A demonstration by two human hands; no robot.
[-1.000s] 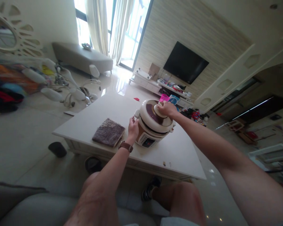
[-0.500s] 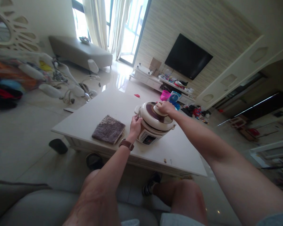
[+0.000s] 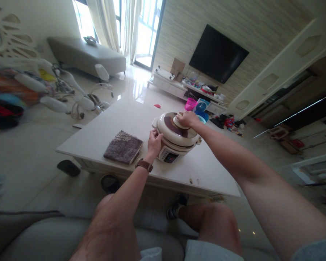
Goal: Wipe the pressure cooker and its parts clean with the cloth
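Observation:
An electric pressure cooker (image 3: pixel 170 156) stands upright on the white table (image 3: pixel 83 137), its control panel facing me. Its cream and brown lid (image 3: pixel 167 123) sits on top. My right hand (image 3: pixel 188 119) is closed around the lid's knob from above. At the cooker's left side, just under the lid's rim, my left hand (image 3: pixel 154 143) holds the body with its fingers curled against it; part of its grip is hidden. To the left of that hand lies a folded brown cloth (image 3: pixel 123 146).
Two small objects lie near the table's right front edge. Slippers (image 3: pixel 68 168) are on the floor at the left. Beyond the table are a pink basket (image 3: pixel 190 104), blue plastic items, a cluttered TV stand (image 3: pixel 168 87) and a grey bench (image 3: pixel 84 54).
The whole view has shifted slightly with my head. Both hands keep their places on the cooker and the lid knob; no clear movement of the lid shows.

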